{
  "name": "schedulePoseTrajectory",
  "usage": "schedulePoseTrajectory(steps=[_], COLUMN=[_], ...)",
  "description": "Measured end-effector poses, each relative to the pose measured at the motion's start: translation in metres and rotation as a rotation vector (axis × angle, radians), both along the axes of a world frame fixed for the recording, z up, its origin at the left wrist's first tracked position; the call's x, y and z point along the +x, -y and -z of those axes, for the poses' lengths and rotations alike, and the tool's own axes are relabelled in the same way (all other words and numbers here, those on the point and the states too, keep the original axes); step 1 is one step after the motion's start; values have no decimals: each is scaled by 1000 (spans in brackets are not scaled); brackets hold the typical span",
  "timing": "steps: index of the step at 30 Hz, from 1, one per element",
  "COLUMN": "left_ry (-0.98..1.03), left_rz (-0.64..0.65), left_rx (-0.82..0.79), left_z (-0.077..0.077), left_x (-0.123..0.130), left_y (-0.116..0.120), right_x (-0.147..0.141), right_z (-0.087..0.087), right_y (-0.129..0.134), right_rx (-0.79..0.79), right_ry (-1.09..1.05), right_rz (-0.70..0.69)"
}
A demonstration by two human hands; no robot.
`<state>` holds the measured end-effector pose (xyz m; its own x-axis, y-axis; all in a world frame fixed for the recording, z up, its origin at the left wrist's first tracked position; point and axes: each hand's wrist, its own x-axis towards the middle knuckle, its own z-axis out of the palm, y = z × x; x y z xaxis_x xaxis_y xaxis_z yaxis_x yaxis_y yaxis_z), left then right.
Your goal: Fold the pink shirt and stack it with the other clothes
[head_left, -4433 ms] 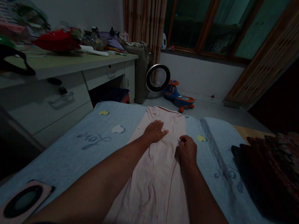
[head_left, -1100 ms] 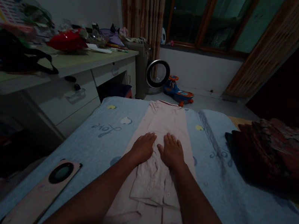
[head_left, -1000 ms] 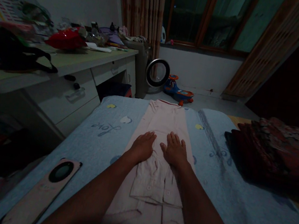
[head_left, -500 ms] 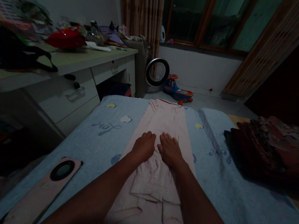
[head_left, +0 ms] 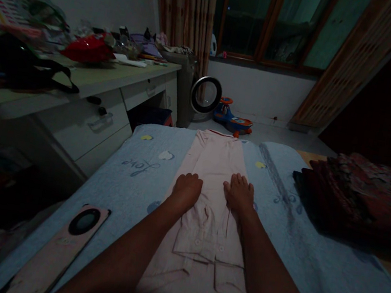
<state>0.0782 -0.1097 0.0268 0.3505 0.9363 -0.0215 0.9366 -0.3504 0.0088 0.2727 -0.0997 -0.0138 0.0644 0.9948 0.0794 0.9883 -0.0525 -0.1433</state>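
A pale pink shirt [head_left: 215,159] lies lengthwise on the bed, folded into a long strip with its collar end at the far edge. Near me its sleeves are folded in, and a buttoned cuff [head_left: 208,251] lies across the middle. My left hand [head_left: 187,190] is closed, knuckles up, on the left side of the shirt; its fingertips are hidden against the fabric. Resting on the shirt's right side, my right hand [head_left: 240,192] has its fingers apart and holds nothing.
The shirt lies on a blue bed sheet [head_left: 143,148]. At left is a phone-like pink slab with a round black ring [head_left: 84,221]. Folded dark patterned cloths [head_left: 368,203] are stacked at right. A cluttered desk [head_left: 117,79] runs along the left wall; a washing machine door [head_left: 206,94] hangs open beyond.
My right hand has moved to the right, away from my left hand, across to the shirt's right edge. The left hand stays in nearly the same place.
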Motion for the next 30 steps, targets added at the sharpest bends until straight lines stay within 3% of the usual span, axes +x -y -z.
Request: schedulePoseTrajectory(steps=[3,7,13,18,25,30], left_ry=[181,365,264,219,380,490], left_rz=[59,153,92,126,27,52], left_rx=[66,-29,-63,-55,-118,-277], left_z=[-3,3,12,10,6,5], left_x=[12,26,39,42,34,26], left_y=[6,16,27,28,16,6], right_x=[2,4,6,7,8,11], right_z=[-8,-13,-5,-1,4,8], right_y=[-2,-5,-10,-10,-11,-11], right_rx=[127,219,126,143,192,215], right_ry=[-71,-159,-171,-132,-184,-272], right_rz=[59,61,-25,-17,-15,-2])
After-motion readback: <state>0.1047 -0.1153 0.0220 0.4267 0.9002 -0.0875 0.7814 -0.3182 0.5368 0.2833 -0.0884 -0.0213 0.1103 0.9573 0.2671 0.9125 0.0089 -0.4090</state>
